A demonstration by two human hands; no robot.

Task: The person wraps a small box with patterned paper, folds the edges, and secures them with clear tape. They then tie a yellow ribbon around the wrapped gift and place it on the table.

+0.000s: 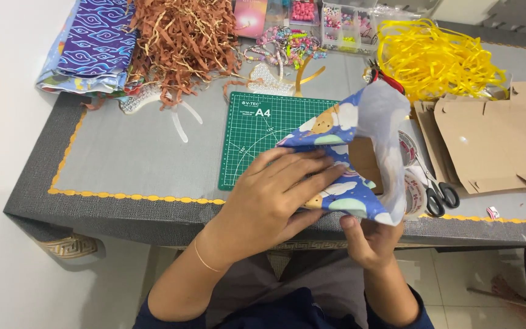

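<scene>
Left hand presses flat on blue patterned wrapping paper beside the green cutting mat; right hand pinches its near edge, paper slanting up-right

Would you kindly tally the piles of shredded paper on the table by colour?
Brown shredded paper: 1
Yellow shredded paper: 1
Total: 2
</scene>
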